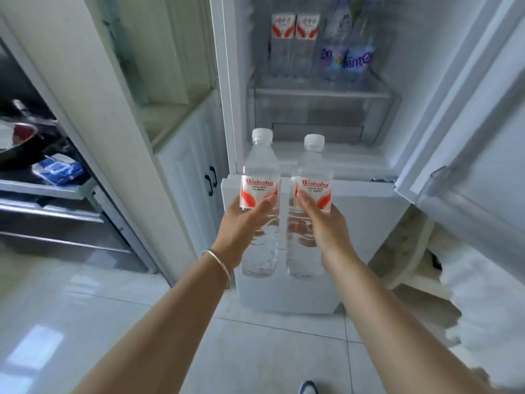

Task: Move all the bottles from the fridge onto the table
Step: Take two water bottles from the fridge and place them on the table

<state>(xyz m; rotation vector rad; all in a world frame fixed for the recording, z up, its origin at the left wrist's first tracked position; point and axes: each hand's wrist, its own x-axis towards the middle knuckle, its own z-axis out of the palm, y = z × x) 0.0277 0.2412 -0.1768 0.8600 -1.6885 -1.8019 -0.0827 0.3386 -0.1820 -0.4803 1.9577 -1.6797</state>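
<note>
Bottles are the whole job, and 2 of them are already out of the fridge (312, 155): the left hand (244, 223) is wrapped around the left water bottle (260, 177) and the right hand (321, 223) around the right water bottle (312, 183), each gripping at and below the red-and-white label. Both are held upright in the air, side by side and nearly touching, in front of the open fridge, white caps on.

At least 4 more remain on the fridge shelf (321, 92): 2 red-labelled bottles (294, 38) on the left and 2 purple-labelled bottles (348, 55) just beside them. The table is not in view, so the carry means turning away from here.

Risks, as I judge them: the bottles look full and the plastic may be cold and damp, so a one-handed grip low on the body could slip, and a drop onto the glossy tiled floor (113, 308) would be hard on them. With both hands occupied, the fridge door (468, 123) stands open at the right and could be bumped by an elbow on the turn. The 2 bottles could also knock together. The cabinet (187, 172) at the left is close to the swing path.
</note>
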